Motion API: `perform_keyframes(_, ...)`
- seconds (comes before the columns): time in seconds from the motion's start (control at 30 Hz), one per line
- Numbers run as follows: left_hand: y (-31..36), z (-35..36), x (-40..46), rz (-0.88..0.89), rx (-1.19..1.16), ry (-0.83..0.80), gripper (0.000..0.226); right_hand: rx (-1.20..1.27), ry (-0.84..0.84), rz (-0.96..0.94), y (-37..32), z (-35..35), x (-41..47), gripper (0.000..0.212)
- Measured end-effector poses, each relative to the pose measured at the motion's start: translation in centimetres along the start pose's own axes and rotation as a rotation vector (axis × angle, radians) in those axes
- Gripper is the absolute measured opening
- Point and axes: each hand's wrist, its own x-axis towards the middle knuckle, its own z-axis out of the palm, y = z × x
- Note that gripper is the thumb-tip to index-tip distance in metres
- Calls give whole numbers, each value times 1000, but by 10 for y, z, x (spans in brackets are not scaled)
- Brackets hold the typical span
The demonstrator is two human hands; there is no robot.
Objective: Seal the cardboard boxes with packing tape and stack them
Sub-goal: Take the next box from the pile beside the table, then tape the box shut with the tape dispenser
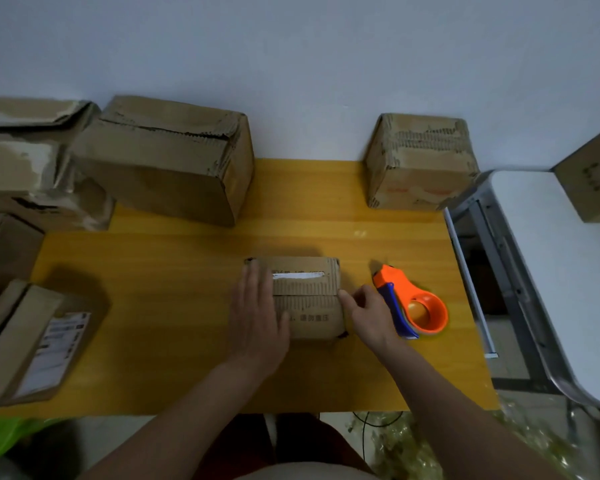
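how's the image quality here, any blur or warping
Head view: dim, bluish light; wide-angle warping bends the yellow wooden table edges; soft blur throughout, so print on the small brown cardboard box is unreadable; the orange tape dispenser looks oversaturated.

Dim, soft, wide-angle edge distortion.

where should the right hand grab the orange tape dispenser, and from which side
Probably by the blue handle, coming from the left, where the right hand already sits beside it. The tape dispenser lies flat on the yellow table, its handle running along the near-left edge and its cutter nose pointing away, so fingers can wrap the handle while the round orange hub stays clear.
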Motion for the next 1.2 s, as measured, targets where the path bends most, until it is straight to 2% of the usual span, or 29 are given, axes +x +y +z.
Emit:
perform_keyframes(0.03, 3, 4, 1, 123, 56, -39, 81, -59, 80, -29, 6, -6, 4, 28)
perform_keyframes(0.1, 6, 10, 3, 317, 213, -225, 102, -245, 257, -31, 21, -16, 11, 32)
perform_keyframes(0.17, 2, 15, 9, 368, 390, -405, 114, -402, 357, 28, 35, -25, 13, 43)
perform_keyframes(0.2, -2, 17, 13, 385, 429, -424, 115, -432, 375, 60, 42, -28, 14, 48)
perform_keyframes(0.33, -17, 18, 21, 492, 440, -336, 107, -526, 266, 178, 67, -30, 20, 58)
perform_keyframes(0.5, -30, 18, 20, 616, 457, -228, 93, -563, 166, 217, 76, -28, 26, 45)
perform_keyframes(0.63, -44, 13, 21, 612, 513, -258, 83, -478, 100, 260, 67, -30, 25, 43)
perform_keyframes(0.77, -55, 10, 22, 608, 512, -284, 77, -362, 63, 273, 61, -21, 24, 52)
perform_keyframes(0.9, -59, 5, 24, 572, 449, -338, 78, -198, -18, 135, 45, -22, 12, 20)
perform_keyframes(0.97, -52, -4, 26, 535, 367, -400, 87, -61, -83, 30, 30, -29, 4, 17)
perform_keyframes(1.03, -38, -18, 32, 364, 148, -494, 98, 43, -145, -44, 12, -38, -5, 15)
perform_keyframes(1.07, -30, -24, 36, 274, 7, -474, 96, 96, -179, -78, 4, -44, -10, 12)
perform_keyframes(1.2, 13, -65, 67, -87, -505, -252, 41, 191, -362, -186, -23, -67, -25, 27)
